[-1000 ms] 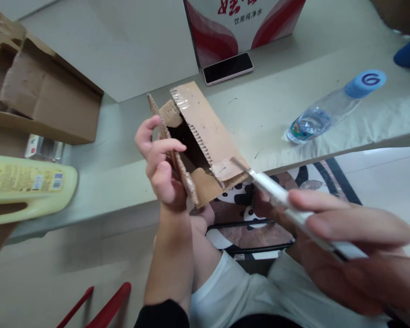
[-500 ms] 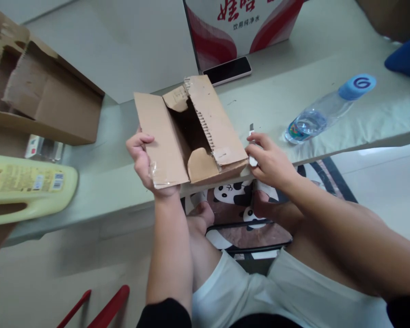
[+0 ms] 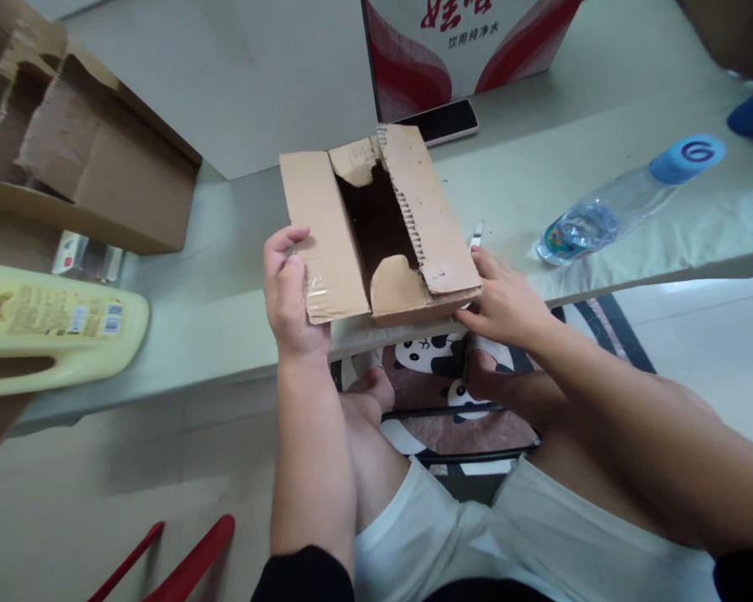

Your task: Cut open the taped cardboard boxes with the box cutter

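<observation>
A small cardboard box (image 3: 436, 213) sits near the table's front edge with its top flaps spread apart and its dark inside showing. One long flap has a ragged, toothed edge, and clear tape clings to the corner of the other. My left hand (image 3: 294, 297) grips the left flap, thumb and fingers closed around its outer edge. At the box's right near corner is my right hand (image 3: 511, 299), closed around a utility knife (image 3: 478, 234) and touching the cardboard. Only the knife's blade end shows; its handle is hidden by my fingers and the box.
A water bottle (image 3: 627, 205) lies tilted at right. Behind the box are a phone (image 3: 443, 123) and a red-and-white carton (image 3: 470, 63). A larger cardboard box (image 3: 131, 176) and a yellow jug (image 3: 125, 326) stand left on the cloth-covered table (image 3: 226, 330).
The box and both hands have shifted right in view, partly with the camera. The box looks set lower on the table, and the right hand has come against its corner, covering more of the knife.
</observation>
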A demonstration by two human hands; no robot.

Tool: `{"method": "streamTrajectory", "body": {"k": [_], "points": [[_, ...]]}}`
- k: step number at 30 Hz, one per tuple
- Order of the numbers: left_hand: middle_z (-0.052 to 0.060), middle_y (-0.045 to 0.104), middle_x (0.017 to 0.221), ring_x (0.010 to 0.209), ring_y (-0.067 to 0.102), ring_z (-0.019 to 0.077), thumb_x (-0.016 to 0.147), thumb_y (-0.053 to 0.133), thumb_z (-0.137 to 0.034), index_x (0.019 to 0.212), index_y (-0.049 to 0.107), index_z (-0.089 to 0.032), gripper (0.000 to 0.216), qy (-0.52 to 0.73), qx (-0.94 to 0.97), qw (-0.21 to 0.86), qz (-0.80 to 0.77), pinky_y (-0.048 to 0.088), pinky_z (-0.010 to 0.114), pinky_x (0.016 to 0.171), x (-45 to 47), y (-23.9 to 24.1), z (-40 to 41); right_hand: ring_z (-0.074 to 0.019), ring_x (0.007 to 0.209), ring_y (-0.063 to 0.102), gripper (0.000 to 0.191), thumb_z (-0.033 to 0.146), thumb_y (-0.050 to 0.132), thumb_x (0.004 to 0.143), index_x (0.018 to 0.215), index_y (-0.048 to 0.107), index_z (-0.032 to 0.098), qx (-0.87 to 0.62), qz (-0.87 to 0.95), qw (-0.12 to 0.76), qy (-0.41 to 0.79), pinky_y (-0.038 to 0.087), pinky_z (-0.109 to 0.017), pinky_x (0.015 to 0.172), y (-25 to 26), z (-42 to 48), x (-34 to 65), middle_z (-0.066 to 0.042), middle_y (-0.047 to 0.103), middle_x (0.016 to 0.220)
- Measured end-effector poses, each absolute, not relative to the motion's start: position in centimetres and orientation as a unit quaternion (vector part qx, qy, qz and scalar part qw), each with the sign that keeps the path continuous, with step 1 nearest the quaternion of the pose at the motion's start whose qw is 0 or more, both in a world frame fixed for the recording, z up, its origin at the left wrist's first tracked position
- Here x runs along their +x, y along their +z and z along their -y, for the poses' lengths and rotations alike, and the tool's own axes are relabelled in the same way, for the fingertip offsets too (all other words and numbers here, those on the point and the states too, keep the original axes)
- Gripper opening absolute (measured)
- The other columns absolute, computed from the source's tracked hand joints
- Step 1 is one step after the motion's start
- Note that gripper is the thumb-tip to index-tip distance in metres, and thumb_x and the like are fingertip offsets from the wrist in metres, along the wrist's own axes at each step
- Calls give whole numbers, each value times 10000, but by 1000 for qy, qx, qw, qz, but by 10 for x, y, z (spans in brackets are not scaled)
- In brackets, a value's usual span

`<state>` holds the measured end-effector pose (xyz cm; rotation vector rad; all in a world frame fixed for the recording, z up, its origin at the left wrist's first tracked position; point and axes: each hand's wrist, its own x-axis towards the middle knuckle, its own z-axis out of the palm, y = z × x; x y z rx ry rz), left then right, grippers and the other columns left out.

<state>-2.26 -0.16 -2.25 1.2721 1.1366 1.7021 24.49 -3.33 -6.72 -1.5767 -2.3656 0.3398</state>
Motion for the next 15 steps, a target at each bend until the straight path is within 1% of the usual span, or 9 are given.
{"method": "streamTrajectory", "body": {"k": [3, 9, 13, 15], "points": [[27, 654, 948, 817, 580, 152, 847, 641, -406, 1015, 677, -229, 247, 676, 482, 363, -423, 474, 302, 710, -22, -22, 2, -408, 1403, 452, 408, 299, 569, 827, 1176, 669, 112, -545, 820, 131, 113, 482, -567, 1081, -68, 34, 244, -223, 530, 1406], [27, 633, 917, 779, 574, 166, 809, 729, -454, 1008, 677, -256, 285, 664, 481, 349, -454, 480, 298, 704, -27, -27, 0, -417, 1389, 464, 388, 304, 549, 848, 1166, 672, 119, -553, 816, 129, 107, 488, -574, 1074, -68, 35, 244, -218, 532, 1395], [9, 586, 840, 734, 564, 145, 832, 722, -455, 1036, 675, -266, 282, 661, 497, 339, -449, 486, 282, 697, -30, -32, -2, -429, 1419, 427, 351, 282, 530, 863, 1140, 672, 119, -569, 804, 141, 102, 470, -564, 1101, -67, 36, 246, -218, 532, 1380], [5, 573, 835, 720, 555, 140, 845, 708, -475, 1053, 663, -269, 296, 653, 511, 325, -455, 482, 277, 687, -32, -35, -2, -430, 1431, 412, 333, 281, 531, 866, 1123, 672, 126, -576, 798, 148, 101, 456, -570, 1114, -67, 36, 246, -217, 533, 1375]]}}
